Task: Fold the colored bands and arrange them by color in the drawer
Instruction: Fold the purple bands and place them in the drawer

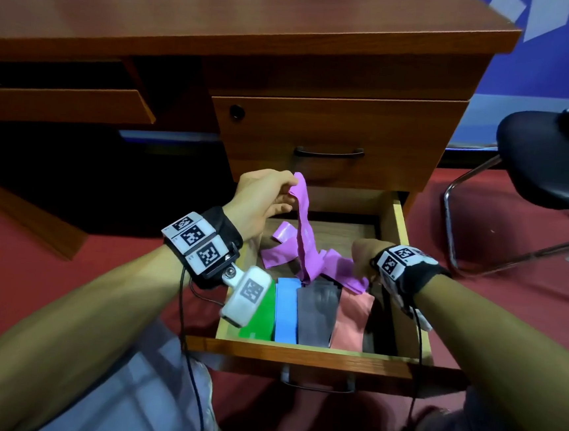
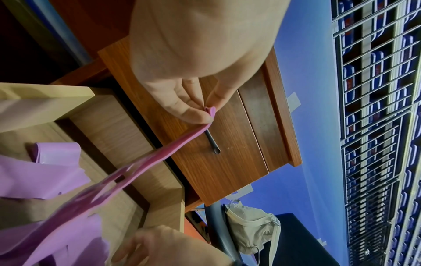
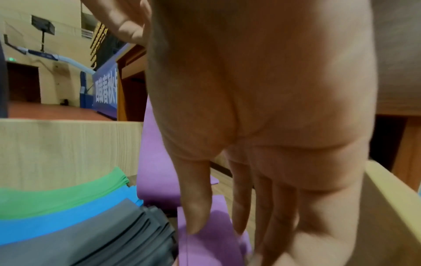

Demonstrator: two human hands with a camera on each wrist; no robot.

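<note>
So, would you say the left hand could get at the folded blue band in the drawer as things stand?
Probably not straight away: the left hand is pinching the purple band above the open drawer. The blue band itself lies mostly uncovered, so letting go should free the way.

drawer [image 1: 399,225]: folded bands [image 1: 315,316] in front row | loose band [image 1: 303,237] behind

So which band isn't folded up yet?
The purple band. The left hand pinches one end up high, while the green, blue and grey bands lie folded flat.
</note>
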